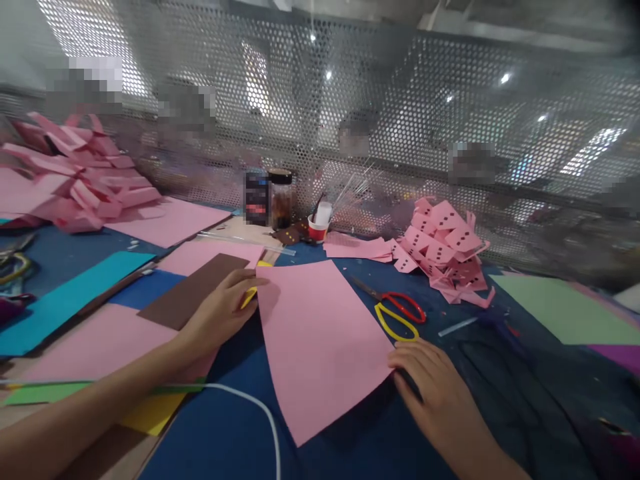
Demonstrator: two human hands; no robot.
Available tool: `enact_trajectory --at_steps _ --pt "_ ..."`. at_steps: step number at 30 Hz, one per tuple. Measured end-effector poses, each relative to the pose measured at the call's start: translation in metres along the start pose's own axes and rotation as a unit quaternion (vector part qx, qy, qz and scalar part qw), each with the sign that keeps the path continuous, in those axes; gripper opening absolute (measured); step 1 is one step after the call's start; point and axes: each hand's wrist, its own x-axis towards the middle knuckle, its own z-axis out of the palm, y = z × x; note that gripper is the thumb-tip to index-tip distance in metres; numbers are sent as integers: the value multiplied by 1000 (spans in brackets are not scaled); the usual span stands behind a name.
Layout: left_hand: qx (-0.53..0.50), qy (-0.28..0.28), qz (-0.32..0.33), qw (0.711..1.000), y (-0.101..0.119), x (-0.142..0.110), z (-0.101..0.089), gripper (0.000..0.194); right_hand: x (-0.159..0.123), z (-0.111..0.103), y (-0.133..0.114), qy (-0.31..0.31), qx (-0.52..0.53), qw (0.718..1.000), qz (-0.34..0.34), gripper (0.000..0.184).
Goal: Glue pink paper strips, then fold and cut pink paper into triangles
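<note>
A pink sheet of paper or thin foam (320,333) is held up slightly bowed over the blue table. My left hand (225,310) is closed on its upper left corner. Something yellow (247,298) shows between the fingers of that hand; what it is I cannot make out. At the right corner, my right hand (433,380) pinches the sheet between thumb and fingers. Just beyond that hand lie scissors (395,313) with one red and one yellow handle loop, their blades pointing away to the upper left.
Pink strips are heaped at left (90,173); dotted pink pieces (443,243) pile up at right. Coloured sheets, including a brown one (195,290), lie left. A jar (281,200) and red-white cup (318,229) stand behind. A white cable (250,400) crosses the front; a glue gun (500,323) lies right.
</note>
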Motion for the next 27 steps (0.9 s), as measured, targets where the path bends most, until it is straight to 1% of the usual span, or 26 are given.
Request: enact_trajectory --at_steps 2,5,8,10,13,17,22,25,27 --pt "30 13 26 999 1 -1 1 40 -1 1 2 11 -2 1000 3 17" --pt "60 11 60 996 5 -2 1 40 -2 2 5 21 -1 1000 6 15" --pt "60 4 115 992 11 -4 0 39 -1 3 7 35 -2 999 5 15" --pt "49 -11 150 987 14 -7 1 37 -1 4 8 41 -1 999 2 14" --pt "47 -33 174 983 18 -10 0 33 -3 5 9 35 2 999 0 13" --pt "79 -46 198 976 22 -11 -2 29 -5 5 9 15 11 1000 21 12" --pt "85 -70 203 973 18 -11 -2 29 -4 2 5 -14 24 998 51 12" --pt "42 -104 184 977 13 -12 1 32 -3 -1 4 -41 39 996 74 10" --pt "9 -128 163 978 12 -13 2 32 -3 -3 3 -48 50 994 90 11"
